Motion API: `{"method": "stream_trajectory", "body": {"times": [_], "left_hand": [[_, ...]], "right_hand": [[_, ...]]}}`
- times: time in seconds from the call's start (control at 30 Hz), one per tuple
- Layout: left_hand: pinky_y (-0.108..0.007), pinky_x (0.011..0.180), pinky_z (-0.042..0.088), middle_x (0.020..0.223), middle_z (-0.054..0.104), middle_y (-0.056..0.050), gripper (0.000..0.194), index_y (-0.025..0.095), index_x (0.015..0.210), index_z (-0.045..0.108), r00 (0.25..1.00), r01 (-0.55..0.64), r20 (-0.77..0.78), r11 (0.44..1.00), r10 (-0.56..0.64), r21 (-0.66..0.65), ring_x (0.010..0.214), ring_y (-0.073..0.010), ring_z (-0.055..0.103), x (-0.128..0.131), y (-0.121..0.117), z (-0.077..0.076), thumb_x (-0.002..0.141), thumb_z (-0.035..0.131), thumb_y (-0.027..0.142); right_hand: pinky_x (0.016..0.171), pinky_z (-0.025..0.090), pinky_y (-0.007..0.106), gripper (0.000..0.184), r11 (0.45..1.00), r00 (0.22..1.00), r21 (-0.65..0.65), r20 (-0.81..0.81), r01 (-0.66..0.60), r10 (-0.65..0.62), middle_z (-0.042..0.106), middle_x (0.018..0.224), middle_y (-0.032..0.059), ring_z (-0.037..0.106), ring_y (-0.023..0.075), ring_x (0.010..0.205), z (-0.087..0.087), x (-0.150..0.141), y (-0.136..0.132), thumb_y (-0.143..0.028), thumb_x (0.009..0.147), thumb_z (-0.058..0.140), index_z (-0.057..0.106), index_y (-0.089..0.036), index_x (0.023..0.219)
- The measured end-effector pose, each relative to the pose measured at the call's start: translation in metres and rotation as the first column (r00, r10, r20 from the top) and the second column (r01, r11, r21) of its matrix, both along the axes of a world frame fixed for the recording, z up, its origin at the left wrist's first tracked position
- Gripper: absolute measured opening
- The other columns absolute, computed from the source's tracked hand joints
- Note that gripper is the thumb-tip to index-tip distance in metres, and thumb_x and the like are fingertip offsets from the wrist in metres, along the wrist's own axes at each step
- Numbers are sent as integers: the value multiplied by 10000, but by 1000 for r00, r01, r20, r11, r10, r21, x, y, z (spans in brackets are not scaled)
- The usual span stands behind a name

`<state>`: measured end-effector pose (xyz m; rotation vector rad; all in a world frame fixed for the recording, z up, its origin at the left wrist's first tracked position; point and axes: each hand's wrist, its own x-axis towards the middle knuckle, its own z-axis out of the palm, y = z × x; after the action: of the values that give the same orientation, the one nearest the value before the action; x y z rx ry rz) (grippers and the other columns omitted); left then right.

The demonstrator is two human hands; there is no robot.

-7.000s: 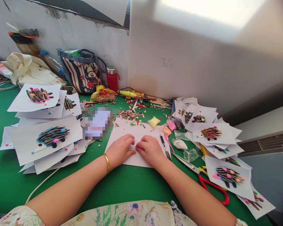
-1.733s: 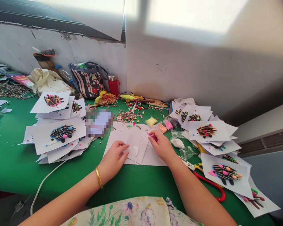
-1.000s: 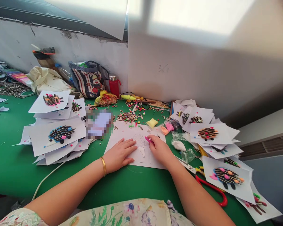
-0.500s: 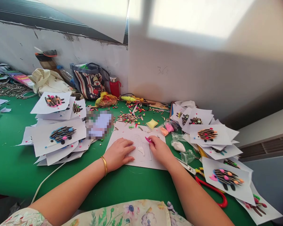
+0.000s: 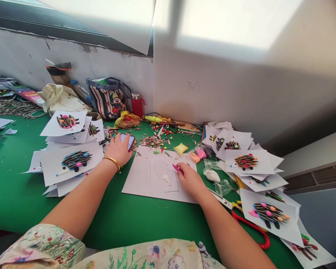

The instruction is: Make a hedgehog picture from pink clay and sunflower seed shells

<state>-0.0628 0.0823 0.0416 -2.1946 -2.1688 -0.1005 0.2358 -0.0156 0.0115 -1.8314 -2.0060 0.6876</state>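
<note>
Head view: right hand [image 5: 189, 178] pinches pink tool [image 5: 176, 167] beside outlined sheet [image 5: 162, 174], seeds unplaced; left hand [image 5: 118, 148] flat, uncurled on phone [image 5: 128, 139], ten o'clock.

Green table [image 5: 22, 194]; white paper sheet [image 5: 141, 177] with dotted outline; striped bag [image 5: 108, 99] at 11 o'clock; red-handled scissors [image 5: 252, 228] at 4 o'clock; gold bangle [image 5: 112, 161].

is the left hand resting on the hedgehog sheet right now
No, the left hand lies on a phone beside the paper stacks, apart from the hedgehog sheet, which only the right hand touches.
</note>
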Motion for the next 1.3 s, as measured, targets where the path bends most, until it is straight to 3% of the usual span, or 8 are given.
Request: {"method": "stream_trajectory", "body": {"times": [0.2, 0.73, 1.07, 1.2, 1.3], "left_hand": [[-506, 846, 497, 1516, 252, -253, 900, 232, 1537, 161, 993, -112, -45, 982, 106, -155, 1121, -431, 585, -2, 19, 3, 801, 555, 568], [-459, 848, 501, 1477, 265, -273, 902, 198, 1525, 188, 995, -97, -35, 988, 94, -119, 1066, -404, 623, -4, 22, 3, 783, 591, 515], [-441, 796, 512, 1418, 350, -259, 907, 194, 1532, 172, 997, -73, -28, 989, 70, -127, 1014, -383, 640, 3, 7, 5, 779, 579, 496], [-502, 907, 474, 1464, 338, -252, 842, 166, 1505, 262, 998, -45, -39, 997, 42, -58, 1182, -422, 541, 6, 3, 4, 798, 602, 470], [-561, 1068, 344, 1496, 345, -222, 670, 145, 1397, 449, 994, 105, -47, 989, -100, 106, 1377, -414, 329, 18, -6, 5, 810, 638, 408]], "right_hand": [[794, 404, 279, 295, 1000, 1000, -15, 15, -4, 4, 649, 1159, 59, 601, 202, 1003, 0, 1, 1, -187, 920, 423, 568, -227, 1174], [804, 400, 272, 308, 1000, 1000, -10, 29, -11, 11, 641, 1192, 52, 595, 190, 1014, 0, 1, 1, -185, 922, 419, 559, -233, 1192], [784, 404, 278, 292, 1000, 1000, -11, 22, -11, 11, 652, 1153, 57, 605, 196, 992, -2, 2, 2, -192, 924, 424, 571, -231, 1174], [778, 403, 277, 280, 1000, 1000, -1, 24, -18, 18, 655, 1143, 54, 603, 192, 985, -2, 2, 2, -188, 923, 433, 577, -228, 1159], [780, 404, 274, 264, 1000, 999, 7, 27, -23, 22, 660, 1124, 46, 601, 186, 982, -3, 1, 1, -186, 924, 431, 594, -227, 1127]]}}
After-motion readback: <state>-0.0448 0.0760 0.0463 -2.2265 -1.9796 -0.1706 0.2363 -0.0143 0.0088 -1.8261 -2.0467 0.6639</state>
